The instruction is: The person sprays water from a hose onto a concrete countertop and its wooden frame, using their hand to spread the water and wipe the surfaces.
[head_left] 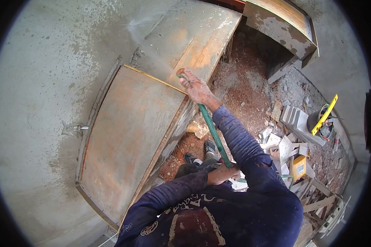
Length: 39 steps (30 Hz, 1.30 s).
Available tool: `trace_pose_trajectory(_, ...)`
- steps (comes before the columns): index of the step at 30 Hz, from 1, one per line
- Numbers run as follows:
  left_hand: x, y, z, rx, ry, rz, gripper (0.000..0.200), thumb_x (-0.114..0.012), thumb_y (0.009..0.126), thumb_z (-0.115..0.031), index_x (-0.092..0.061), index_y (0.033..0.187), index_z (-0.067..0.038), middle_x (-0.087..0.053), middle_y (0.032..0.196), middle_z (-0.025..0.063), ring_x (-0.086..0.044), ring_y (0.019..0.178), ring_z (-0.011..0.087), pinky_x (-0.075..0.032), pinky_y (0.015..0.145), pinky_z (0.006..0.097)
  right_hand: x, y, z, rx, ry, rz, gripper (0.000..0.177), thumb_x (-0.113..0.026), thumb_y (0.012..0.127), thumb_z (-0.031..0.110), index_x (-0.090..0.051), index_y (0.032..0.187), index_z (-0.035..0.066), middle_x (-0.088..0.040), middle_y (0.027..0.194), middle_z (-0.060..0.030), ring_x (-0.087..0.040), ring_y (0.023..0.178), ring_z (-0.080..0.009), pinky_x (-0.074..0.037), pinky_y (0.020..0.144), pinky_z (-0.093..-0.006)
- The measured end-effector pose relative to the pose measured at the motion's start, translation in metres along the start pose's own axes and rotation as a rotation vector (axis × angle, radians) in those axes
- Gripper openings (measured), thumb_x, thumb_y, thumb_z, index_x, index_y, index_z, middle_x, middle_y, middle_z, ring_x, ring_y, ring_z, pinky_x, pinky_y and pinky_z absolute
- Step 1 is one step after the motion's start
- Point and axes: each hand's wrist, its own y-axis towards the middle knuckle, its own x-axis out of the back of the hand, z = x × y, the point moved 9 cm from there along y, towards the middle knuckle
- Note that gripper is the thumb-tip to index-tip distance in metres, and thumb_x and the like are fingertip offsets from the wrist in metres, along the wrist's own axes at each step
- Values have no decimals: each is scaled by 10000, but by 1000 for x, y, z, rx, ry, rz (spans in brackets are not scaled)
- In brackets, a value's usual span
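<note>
One green hose logged. I read its long axis as a diagonal from the waist up and left, with the tip aimed at the grey wall and spray leaving it. Two hands are on it: right hand clenched at the tip end, left hand gripping low by the belly. Two shoes below, one yellow level to the right

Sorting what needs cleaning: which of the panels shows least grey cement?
The large rust-brown panel at centre, beside the right hand holding the green hose; the two panels beyond are smeared grey.
</note>
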Motion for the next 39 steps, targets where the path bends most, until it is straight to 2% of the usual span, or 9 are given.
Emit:
trace_pose_trajectory(4, -5, 1, -2, 50, 48, -15, 292, -485, 924, -72, -392, 660, -156, -337, 639, -19, -369, 634, 140, -362, 694, 354, -30, 2, 1, 62, -68, 115, 314, -384, 1022, 314, -427, 1287, 151, -492, 1331, -160, -523, 1204, -376, -393, 1031, -455)
trace_pose_trajectory(7, 4, 6, 26, -97, -261, 283, 321, -505, 929, -391, -404, 726, -163, -377, 661, -44, -367, 642, 122, -316, 666, 313, -30, 3, -9, 19, -61, 122, 311, -377, 1023, 312, -430, 1276, 139, -488, 1334, -164, -515, 1210, -390, -393, 1037, -456)
trace_pose_trajectory(9, 48, 4, 70, 13, -315, -30, 292, -479, 920, -22, -382, 666, -130, -331, 632, -16, -381, 619, 138, -384, 669, 351, -29, 4, -14, -18, -51, 113, 308, -375, 1024, 309, -433, 1269, 132, -493, 1326, -169, -513, 1209, -396, -395, 1035, -457)
trace_pose_trajectory(12, 1, 4, 10, -37, -58, 148, 336, -514, 939, -396, -415, 727, -154, -388, 663, -37, -370, 637, 125, -326, 668, 310, -28, 4, -9, 56, -126, 89, 298, -393, 1019, 298, -439, 1260, 130, -505, 1301, -175, -516, 1204, -393, -403, 1009, -461)
trace_pose_trajectory(22, -14, 4, -15, 57, 284, -32, 386, -498, 1010, -389, -487, 756, -99, -392, 613, -38, -403, 576, 97, -351, 557, 294, -18, 0, -6, 52, -178, 173, 327, -428, 1009, 331, -463, 1263, 129, -526, 1308, -168, -500, 1231, -386, -388, 1039, -453)
trace_pose_trajectory(25, -15, 4, -22, 152, 258, -154, 326, -508, 976, -216, -424, 685, -94, -382, 615, -39, -346, 569, 80, -298, 545, 287, -6, -2, -17, 25, -207, 198, 358, -421, 1008, 377, -476, 1249, 117, -525, 1315, -168, -500, 1228, -379, -387, 1035, -455)
trace_pose_trajectory(28, -17, 22, -5, 93, 137, -42, 371, -535, 996, -363, -515, 776, -65, -409, 597, -26, -402, 544, 102, -354, 535, 292, -2, 1, -44, 75, -189, 237, 391, -409, 1006, 426, -489, 1227, 114, -524, 1321, -160, -503, 1217, -358, -385, 1037, -454)
trace_pose_trajectory(32, -10, 56, 47, -62, -196, 91, 239, -561, 954, -189, -507, 760, -61, -407, 609, -24, -439, 552, 118, -368, 541, 298, 4, -2, -65, 60, -79, 362, 459, -408, 992, 499, -499, 1229, 117, -519, 1326, -143, -471, 1249, -337, -342, 1089, -443)
trace_pose_trajectory(39, 5, 56, 45, 127, -452, -163, 267, -513, 915, -127, -427, 663, -100, -403, 586, -11, -426, 529, 128, -366, 560, 308, -18, 3, -102, 51, -119, 392, 549, -402, 974, 558, -491, 1269, 103, -460, 1403, -165, -418, 1321, -337, -287, 1134, -417)
